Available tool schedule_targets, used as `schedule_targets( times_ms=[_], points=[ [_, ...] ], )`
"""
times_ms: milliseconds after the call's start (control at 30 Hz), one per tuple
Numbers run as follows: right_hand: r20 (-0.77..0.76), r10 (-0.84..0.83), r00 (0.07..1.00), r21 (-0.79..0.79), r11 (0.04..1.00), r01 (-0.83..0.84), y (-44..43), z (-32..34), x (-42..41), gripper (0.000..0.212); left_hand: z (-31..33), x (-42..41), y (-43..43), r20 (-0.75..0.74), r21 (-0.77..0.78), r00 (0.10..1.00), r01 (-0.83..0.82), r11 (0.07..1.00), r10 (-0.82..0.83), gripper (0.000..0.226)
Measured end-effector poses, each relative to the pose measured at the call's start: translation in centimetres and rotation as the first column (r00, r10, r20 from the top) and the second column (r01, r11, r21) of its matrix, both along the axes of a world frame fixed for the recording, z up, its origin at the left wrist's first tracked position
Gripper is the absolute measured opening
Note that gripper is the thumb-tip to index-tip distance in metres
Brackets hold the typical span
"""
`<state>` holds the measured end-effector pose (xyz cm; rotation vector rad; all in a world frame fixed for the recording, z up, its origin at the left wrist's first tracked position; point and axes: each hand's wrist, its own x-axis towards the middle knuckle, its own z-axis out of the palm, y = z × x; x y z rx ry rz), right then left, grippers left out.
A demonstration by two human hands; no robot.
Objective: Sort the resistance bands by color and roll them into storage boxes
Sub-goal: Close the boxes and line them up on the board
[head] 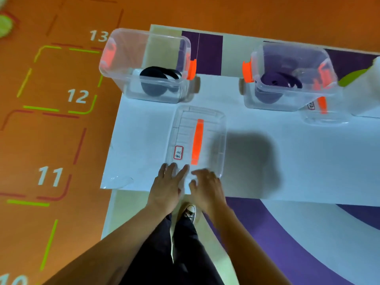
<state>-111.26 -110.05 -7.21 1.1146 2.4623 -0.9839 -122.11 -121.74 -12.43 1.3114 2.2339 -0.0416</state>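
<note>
The left hand (167, 182) lies with its fingers nearly straight and spread, fingertips resting on the near edge of a clear lid (207, 128). The right hand (206, 187) sits just beside it on the same edge with its fingers bent. It is blurred, so I cannot tell whether it pinches the lid or only touches it.

The lid lies flat on the white surface (298, 161), with an orange handle (197, 140) running down its middle and a red-bordered label (178, 152) left of the handle.

Beyond the lid and to its left stands the first storage box (144, 48) — clear, open, with orange latches — and the rolled black bands (153, 81) lie inside it. Beyond the lid and to its right, well apart, stands the second storage box (287, 58) of the same kind, holding the rolled purple bands (275, 81). Another clear lid (327, 118) shows at that box's near corner.

Left of the lid, past the surface's edge, is an orange floor (51, 130) marked with numbered dashed squares. Nearer than the lid, below the hands, a dark shoe (189, 212) shows.
</note>
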Motion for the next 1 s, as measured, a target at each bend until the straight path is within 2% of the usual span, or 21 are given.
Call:
schedule_targets(
  times_ms=[100,167,300,367,433,533,600,700,767,833,900,1000],
  points=[
    [0.014,-0.018,1.0,0.092,0.996,0.016,3.8,0.1,0.0,0.043,0.7,1.6,-0.3,-0.03,0.134,0.996,-0.082,0.988,0.086,0.061],
    [0.034,-0.007,0.999,0.141,0.99,0.002,6.8,0.0,-0.8,0.048,0.3,1.3,-0.7,-0.08,0.206,0.993,-0.065,0.976,0.083,0.049],
    [0.175,0.051,0.983,0.168,0.982,-0.081,11.5,-0.7,-2.2,0.068,0.0,-0.4,-2.2,-0.192,0.161,0.978,-0.053,0.986,0.084,0.045],
    [0.247,0.107,0.963,0.131,0.981,-0.142,12.1,-1.5,-2.0,0.074,0.7,-0.9,-2.9,-0.245,0.106,0.955,-0.143,0.984,0.165,0.049],
    [0.253,0.136,0.958,0.109,0.98,-0.168,11.4,-2.4,-1.7,0.072,1.5,-1.4,-3.7,-0.246,0.064,0.932,-0.257,0.964,0.265,0.054],
    [0.174,0.032,0.984,0.21,0.975,-0.069,9.3,-3.1,-1.6,0.052,2.0,-1.5,-5.0,-0.149,0.013,0.886,-0.442,0.897,0.439,0.065],
    [0.144,-0.023,0.989,0.288,0.958,-0.019,8.1,-3.1,-1.6,0.039,2.1,-1.0,-5.5,-0.016,0.005,0.84,-0.543,0.84,0.543,0.072],
    [0.094,-0.041,0.995,0.329,0.944,0.008,7.3,-3.2,-1.3,0.033,2.1,0.4,-5.9,0.195,0.01,0.758,-0.636,0.771,0.622,0.075],
    [0.003,-0.08,0.997,0.319,0.945,0.075,7.7,-3.2,-1.3,0.041,2.1,1.1,-5.8,0.26,0.011,0.716,-0.673,0.74,0.647,0.076],
    [-0.033,-0.097,0.995,0.245,0.964,0.102,8.5,-3.4,-1.6,0.061,2.1,1.4,-5.7,0.327,-0.008,0.649,-0.725,0.689,0.686,0.075],
    [0.028,-0.108,0.994,0.114,0.988,0.105,9.6,-3.7,-1.9,0.08,2.1,1.2,-5.3,0.418,-0.027,0.565,-0.776,0.631,0.712,0.071],
    [0.099,-0.143,0.985,-0.01,0.989,0.145,10.3,-4.2,-2.9,0.08,2.6,0.3,-4.4,0.565,-0.03,0.41,-0.857,0.515,0.716,0.058]
  ],
)
